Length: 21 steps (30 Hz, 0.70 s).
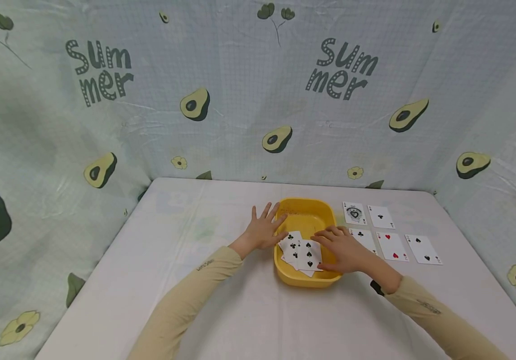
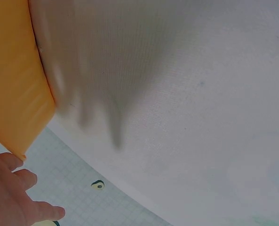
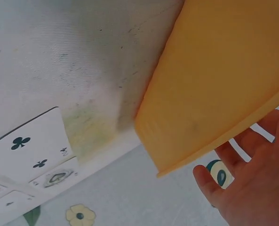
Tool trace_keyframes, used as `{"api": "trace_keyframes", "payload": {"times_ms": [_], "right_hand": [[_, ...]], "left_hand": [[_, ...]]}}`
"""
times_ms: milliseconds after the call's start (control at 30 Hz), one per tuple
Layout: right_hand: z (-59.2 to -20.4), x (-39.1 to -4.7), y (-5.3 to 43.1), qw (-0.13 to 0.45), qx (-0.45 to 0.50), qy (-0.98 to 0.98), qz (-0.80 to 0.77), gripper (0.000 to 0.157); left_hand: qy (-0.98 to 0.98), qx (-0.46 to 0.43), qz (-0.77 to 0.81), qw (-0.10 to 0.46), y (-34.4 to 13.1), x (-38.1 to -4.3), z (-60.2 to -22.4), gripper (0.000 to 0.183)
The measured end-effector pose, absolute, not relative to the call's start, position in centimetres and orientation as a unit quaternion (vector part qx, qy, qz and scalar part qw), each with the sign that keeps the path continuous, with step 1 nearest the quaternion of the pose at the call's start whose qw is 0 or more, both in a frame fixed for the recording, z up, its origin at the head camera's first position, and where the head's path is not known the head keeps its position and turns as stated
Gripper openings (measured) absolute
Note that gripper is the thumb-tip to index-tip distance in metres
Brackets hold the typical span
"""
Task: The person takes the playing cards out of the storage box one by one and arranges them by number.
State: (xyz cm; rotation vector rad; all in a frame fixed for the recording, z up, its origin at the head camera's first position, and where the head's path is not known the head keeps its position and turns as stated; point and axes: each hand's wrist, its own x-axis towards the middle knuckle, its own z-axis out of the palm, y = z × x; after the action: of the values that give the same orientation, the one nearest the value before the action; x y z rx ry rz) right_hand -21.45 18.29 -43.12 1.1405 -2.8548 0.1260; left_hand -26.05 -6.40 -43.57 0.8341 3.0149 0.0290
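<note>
A yellow plastic basin (image 1: 305, 205) stands on the table, with several playing cards lying face up in its near part. On top of them is a spade card (image 1: 309, 255), beside a club card (image 1: 291, 247). My left hand (image 1: 262, 230), fingers spread, is at the basin's left rim, a fingertip near the cards. Over the right rim reaches my right hand (image 1: 341, 248), its thumb and fingers close to the spade card's right side; whether they touch it cannot be told. In the right wrist view no card shows in that hand.
Right of the basin lie several face-up cards: an ornate ace (image 1: 354, 213), another club card (image 1: 381, 216), a two of clubs (image 1: 363, 240), a two of hearts (image 1: 392, 246) and a two of spades (image 1: 423, 249). A printed curtain (image 1: 235, 145) hangs behind the white table (image 1: 185, 220).
</note>
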Motion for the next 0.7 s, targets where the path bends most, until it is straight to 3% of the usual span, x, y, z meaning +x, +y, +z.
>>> {"api": "trace_keyframes", "payload": {"times_ms": [500, 700], "right_hand": [[-44.2, -22.6, 17.2, -0.007, 0.368, -0.930, -0.007, 0.081], [-44.4, -23.0, 17.1, -0.020, 0.364, -0.931, -0.024, 0.076]], "left_hand": [[0.966, 0.256, 0.037, 0.001, -6.5, -27.0, -44.2, 0.054], [0.967, 0.252, 0.029, -0.002, -6.4, -27.0, -44.1, 0.055]]}}
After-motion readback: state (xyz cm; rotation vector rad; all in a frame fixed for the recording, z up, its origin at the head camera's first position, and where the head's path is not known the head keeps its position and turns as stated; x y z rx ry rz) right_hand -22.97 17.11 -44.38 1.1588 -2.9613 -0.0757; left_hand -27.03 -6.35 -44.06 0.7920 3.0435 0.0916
